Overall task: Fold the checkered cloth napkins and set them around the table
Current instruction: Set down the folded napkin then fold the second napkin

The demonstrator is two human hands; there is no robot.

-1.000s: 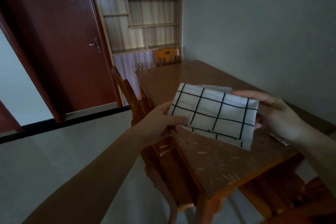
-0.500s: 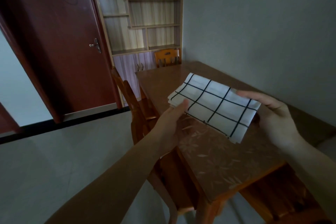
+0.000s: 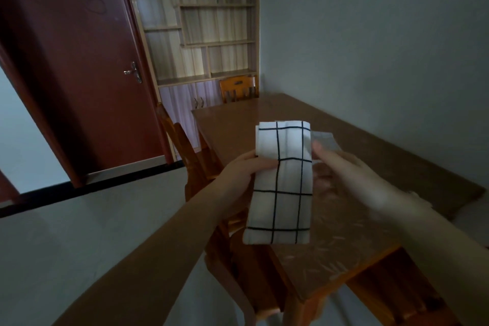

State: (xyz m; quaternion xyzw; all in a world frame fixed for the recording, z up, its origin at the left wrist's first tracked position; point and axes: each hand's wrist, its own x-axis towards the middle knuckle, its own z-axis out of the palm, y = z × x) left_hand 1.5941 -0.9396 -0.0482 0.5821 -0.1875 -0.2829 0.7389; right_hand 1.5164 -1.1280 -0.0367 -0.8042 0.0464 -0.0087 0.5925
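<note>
A white napkin with black checks point(image 3: 281, 185) hangs folded into a long narrow strip above the near part of the brown wooden table point(image 3: 370, 156). My left hand point(image 3: 243, 171) pinches its left edge about a third of the way down, thumb on the front. My right hand point(image 3: 352, 174) is beside the strip's right edge, blurred, its fingers near the cloth; whether it grips is unclear. Behind the strip lies a second pale napkin point(image 3: 324, 140) flat on the table.
A wooden chair point(image 3: 185, 151) stands at the table's left side and another point(image 3: 239, 87) at its far end. A dark red door point(image 3: 79, 66) and a shelf unit point(image 3: 206, 24) fill the back wall. Grey wall runs along the table's right.
The napkin went from a wide rectangle held at both ends to a narrow upright strip. My left hand shifted onto its left edge; my right hand moved in toward the strip's right side.
</note>
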